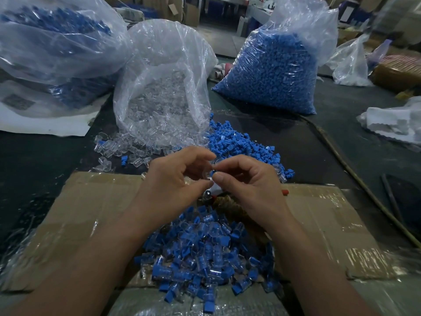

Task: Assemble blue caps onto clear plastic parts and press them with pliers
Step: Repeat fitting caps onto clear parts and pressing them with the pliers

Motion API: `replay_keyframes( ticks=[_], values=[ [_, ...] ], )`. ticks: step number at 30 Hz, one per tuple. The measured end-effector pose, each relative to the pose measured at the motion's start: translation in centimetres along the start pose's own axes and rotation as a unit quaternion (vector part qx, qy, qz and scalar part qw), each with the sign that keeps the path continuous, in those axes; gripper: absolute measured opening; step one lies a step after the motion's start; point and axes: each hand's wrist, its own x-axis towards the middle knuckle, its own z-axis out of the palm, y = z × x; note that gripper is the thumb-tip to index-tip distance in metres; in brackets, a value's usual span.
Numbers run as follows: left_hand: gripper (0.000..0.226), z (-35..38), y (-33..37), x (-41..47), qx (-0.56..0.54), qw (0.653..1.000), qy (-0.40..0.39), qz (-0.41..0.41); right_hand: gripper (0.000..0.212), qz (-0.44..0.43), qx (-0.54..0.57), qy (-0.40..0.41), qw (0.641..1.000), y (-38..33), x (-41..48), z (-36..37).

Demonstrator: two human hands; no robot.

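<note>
Blue plastic shows in the gap between the 2 thumbs. A small blue plastic cap [213, 172] is pinched at the fingertips of the right hand [248, 181]. It meets a small clear plastic part [208, 177] pinched between thumb and forefinger of the left hand [173, 179]. The fingers [220, 179] of both hands curl in tight around the 2 pieces, held in the air above the cardboard. They hide most of the joint, so I cannot tell how far the cap is seated.

Both pieces look feather-light and rigid. The glossy clear part is probably slippery and best gripped on its flat sides with its open end left free. The cap is likely easiest to steer by its outer end. The thin clear walls may crack under a crooked squeeze, so the press probably wants to be square.

Just under the hands lie red-handled metal pliers [208, 193], partly covered by the right hand, on a flattened brown cardboard sheet [91, 201]. Nearer the person is a heap of joined blue-and-clear pieces [205, 254].

Beyond the hands, a pile of loose blue caps [241, 144] lies on the dark table [45, 151]. Beside it, clear parts spill from an open transparent bag [159, 99]. A full bag of blue caps [268, 71] stands further back on the right.
</note>
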Motion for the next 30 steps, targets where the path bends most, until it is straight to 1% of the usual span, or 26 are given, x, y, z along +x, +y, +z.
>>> replay_keyframes(
  ticks=[2, 5, 8, 10, 12, 14, 15, 16, 17, 18, 19, 21, 24, 27, 30],
  values=[
    [0.051, -0.1, 0.1, 0.0, 0.000, 1.000, 0.001, 0.004, 0.014, 0.014, 0.018, -0.005, 1.000, 0.0, 0.0, 0.0],
    [0.046, -0.1, 0.2, 0.0, 0.000, 1.000, 0.002, 0.011, 0.015, 0.039, 0.091, -0.027, 0.995, 0.0, 0.0, -0.1],
    [0.041, -0.3, 0.5, 0.1, -0.007, 1.000, 0.001, 0.006, 0.015, 0.042, 0.144, -0.040, 0.988, -0.1, 0.1, -0.2],
    [0.041, -0.3, 0.7, 0.1, -0.018, 1.000, -0.005, 0.002, 0.018, 0.038, 0.160, -0.035, 0.986, 0.0, 0.0, -0.2],
    [0.041, -0.2, 0.7, 0.1, -0.037, 0.999, -0.008, -0.018, 0.016, 0.033, 0.160, -0.025, 0.986, 0.0, 0.0, -0.2],
    [0.037, -0.3, 0.7, 0.1, -0.082, 0.993, -0.002, -0.085, 0.016, 0.030, 0.156, -0.017, 0.987, 0.1, 0.1, -0.3],
    [0.031, -0.4, 0.7, 0.1, -0.125, 0.984, -0.004, -0.124, 0.017, 0.029, 0.153, -0.015, 0.988, 0.1, 0.2, -0.4],
    [0.019, -0.4, 0.7, 0.2, -0.171, 0.973, -0.010, -0.157, 0.017, 0.028, 0.150, -0.014, 0.988, 0.2, 0.2, -0.5],
    [0.012, -0.5, 0.7, 0.3, -0.199, 0.963, -0.016, -0.180, 0.017, 0.027, 0.146, -0.016, 0.989, 0.2, 0.2, -0.5],
    [0.011, -0.5, 0.8, 0.3, -0.212, 0.957, -0.024, -0.196, 0.018, 0.025, 0.141, -0.019, 0.990, 0.2, 0.2, -0.4],
    [0.008, -0.5, 0.8, 0.4, -0.219, 0.953, -0.032, -0.206, 0.020, 0.023, 0.135, -0.024, 0.990, 0.2, 0.1, -0.3],
    [0.011, -0.4, 0.9, 0.4, -0.227, 0.948, -0.040, -0.221, 0.023, 0.017, 0.119, -0.027, 0.992, 0.2, 0.1, -0.1],
    [0.011, -0.5, 1.1, 0.4, -0.250, 0.936, -0.039, -0.244, 0.020, 0.007, 0.102, -0.032, 0.994, 0.3, 0.0, 0.0],
    [0.012, -0.6, 1.1, 0.5, -0.282, 0.922, -0.026, -0.262, 0.028, -0.021, 0.097, -0.057, 0.993, 0.2, -0.1, -0.1],
    [0.014, -0.7, 1.3, 0.6, -0.296, 0.913, -0.029, -0.278, 0.031, -0.062, 0.068, -0.045, 0.995, 0.4, -0.2, 0.0]
  ],
)
